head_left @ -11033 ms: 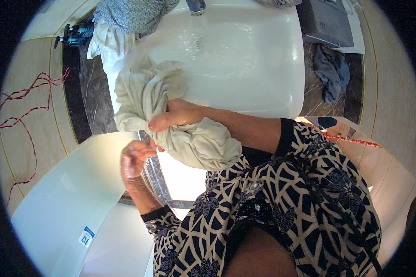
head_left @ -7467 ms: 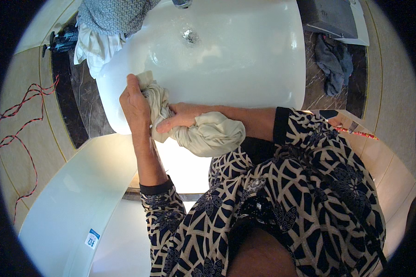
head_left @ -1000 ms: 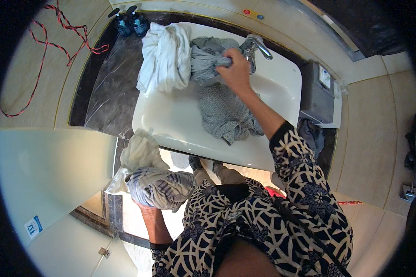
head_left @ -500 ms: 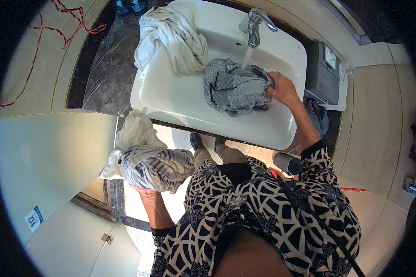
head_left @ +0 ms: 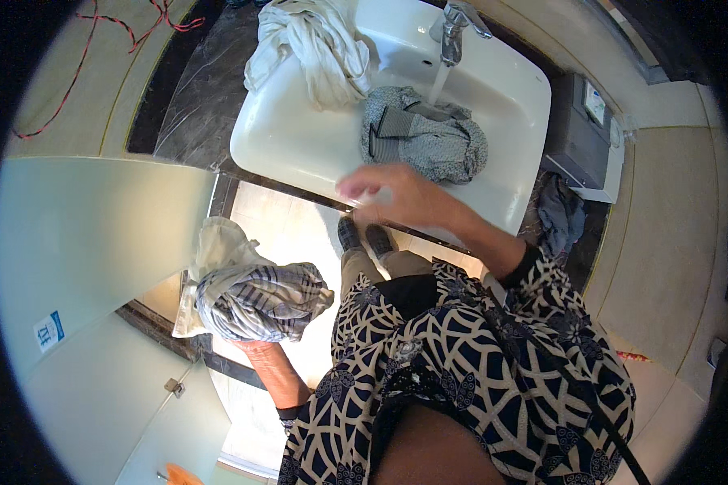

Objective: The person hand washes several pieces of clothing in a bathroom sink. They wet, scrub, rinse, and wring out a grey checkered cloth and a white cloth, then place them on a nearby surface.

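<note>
My left hand (head_left: 256, 348) supports a bundle left of my body, its fingers mostly hidden beneath the cloth. The bundle has a striped white-and-blue garment (head_left: 268, 299) on top, with a pale cream cloth (head_left: 222, 245) hanging at its far side. My right hand (head_left: 398, 194), slightly blurred, is over the near rim of the white sink (head_left: 279, 141), holding nothing, with thumb and fingers apart. In the basin a wet grey patterned garment (head_left: 453, 145) lies under running water from the chrome faucet (head_left: 453, 44). White cloth (head_left: 307, 48) drapes over the sink's left side.
A dark marble counter (head_left: 198, 113) surrounds the sink. To the right stands a grey box (head_left: 574, 133), with a dark cloth (head_left: 560, 218) beside it. A frosted glass panel (head_left: 97, 234) is on the left. Red-black cord (head_left: 125, 36) lies at the upper left.
My right hand has let go of the grey garment and moved left and nearer, over the sink's front rim. The left hand still carries the bundle. The whole view has shifted slightly.
</note>
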The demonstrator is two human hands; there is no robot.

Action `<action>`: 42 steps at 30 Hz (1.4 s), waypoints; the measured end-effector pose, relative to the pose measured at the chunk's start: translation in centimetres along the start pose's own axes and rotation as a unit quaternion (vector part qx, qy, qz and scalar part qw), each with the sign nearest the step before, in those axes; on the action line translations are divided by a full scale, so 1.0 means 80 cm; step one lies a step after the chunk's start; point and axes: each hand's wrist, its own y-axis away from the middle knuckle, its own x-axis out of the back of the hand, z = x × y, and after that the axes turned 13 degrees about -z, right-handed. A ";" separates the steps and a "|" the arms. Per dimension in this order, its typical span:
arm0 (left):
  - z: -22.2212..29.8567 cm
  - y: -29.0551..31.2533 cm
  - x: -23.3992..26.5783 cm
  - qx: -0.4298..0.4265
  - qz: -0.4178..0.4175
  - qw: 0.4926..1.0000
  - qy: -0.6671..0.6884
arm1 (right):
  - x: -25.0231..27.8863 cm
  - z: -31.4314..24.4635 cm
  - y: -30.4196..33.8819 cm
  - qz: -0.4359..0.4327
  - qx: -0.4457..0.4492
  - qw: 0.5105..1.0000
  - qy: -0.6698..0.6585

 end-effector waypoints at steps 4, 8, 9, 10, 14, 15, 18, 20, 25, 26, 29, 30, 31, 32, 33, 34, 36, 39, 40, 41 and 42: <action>0.015 0.006 0.010 0.120 -0.078 0.968 0.206 | 0.027 0.020 -0.028 0.031 -0.073 0.996 -0.041; 0.033 0.021 0.025 0.393 0.154 0.187 0.887 | -0.001 0.018 -0.043 -0.121 -0.049 0.987 -0.096; 0.038 0.024 0.027 0.305 0.117 0.206 0.922 | -0.012 0.014 -0.045 -0.155 -0.019 0.983 -0.101; 0.043 0.027 0.027 0.318 0.116 0.234 0.911 | -0.024 0.010 -0.049 -0.198 -0.047 0.972 -0.114; 0.057 0.046 0.029 0.385 0.150 0.298 0.860 | -0.076 -0.017 -0.053 -0.312 0.064 0.918 -0.238; 0.057 0.053 0.032 0.355 0.130 0.330 0.865 | -0.089 -0.021 -0.054 -0.316 0.092 0.920 -0.213; 0.047 0.084 0.044 0.468 0.216 0.269 0.814 | -0.123 -0.019 -0.062 -0.327 0.090 0.930 -0.141; 0.022 0.111 0.067 0.464 0.246 0.276 0.805 | -0.138 -0.010 -0.064 -0.255 0.153 0.938 -0.178; -0.017 0.187 0.054 0.437 0.247 0.254 0.826 | -0.014 0.130 0.010 0.165 -0.288 0.917 0.220; -0.024 0.200 0.051 0.449 0.241 0.254 0.822 | 0.009 0.157 0.035 0.184 -0.346 0.855 0.340; -0.047 0.227 0.057 0.399 0.176 0.272 0.858 | 0.029 0.231 0.079 0.142 -0.414 0.793 0.425; -0.053 0.232 0.057 0.461 0.209 0.290 0.812 | 0.035 0.252 0.076 0.117 -0.461 0.771 0.424; -0.059 0.232 0.059 0.496 0.226 0.297 0.784 | 0.040 0.272 0.067 0.108 -0.454 0.777 0.424; -0.063 0.232 0.062 0.482 0.226 0.289 0.796 | 0.044 0.290 0.059 0.091 -0.461 0.777 0.419; -0.067 0.229 0.061 0.407 0.195 0.298 0.841 | 0.054 0.303 0.049 0.087 -0.430 0.790 0.429; -0.067 0.227 0.065 0.346 0.148 0.313 0.872 | 0.058 0.313 0.048 0.061 -0.492 0.770 0.402; -0.064 0.217 0.066 0.310 0.135 0.339 0.878 | 0.083 0.329 0.038 0.051 -0.526 0.752 0.393; -0.054 0.205 0.065 0.316 0.142 0.326 0.879 | 0.106 0.346 0.019 0.056 -0.509 0.784 0.351; -0.049 0.200 0.062 0.290 0.130 0.351 0.881 | 0.112 0.350 0.011 0.057 -0.493 0.796 0.346; -0.048 0.194 0.063 0.306 0.146 0.349 0.874 | 0.114 0.350 -0.004 0.050 -0.496 0.801 0.333; -0.043 0.190 0.058 0.330 0.166 0.342 0.864 | 0.118 0.349 -0.012 0.047 -0.492 0.807 0.323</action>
